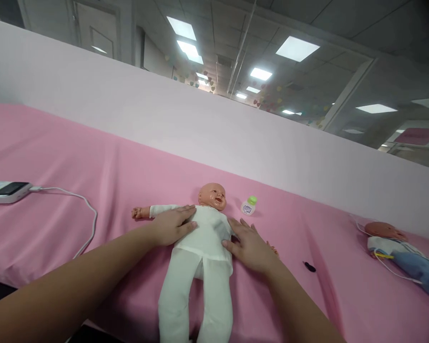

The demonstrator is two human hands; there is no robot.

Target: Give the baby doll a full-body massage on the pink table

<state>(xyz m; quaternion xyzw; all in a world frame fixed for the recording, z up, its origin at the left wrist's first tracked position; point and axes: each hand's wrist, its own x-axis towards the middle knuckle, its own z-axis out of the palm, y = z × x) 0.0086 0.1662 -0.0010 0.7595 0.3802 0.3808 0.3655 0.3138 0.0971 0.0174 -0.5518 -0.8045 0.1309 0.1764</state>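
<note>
From where I stand, I can see a doll [204,233] in white clothes lying on its back on a pink sheet [282,219], its face turned toward a little bottle [249,206] with a green cap. The left hand [172,226] and the right hand [249,245] rest on the two sides of its chest, fingers spread out and not squeezing anything. A small black thing [309,267] and another doll [405,255] in blue lie off to the right, and a white gadget [7,192] with a cord [93,209] lies far left.
</note>
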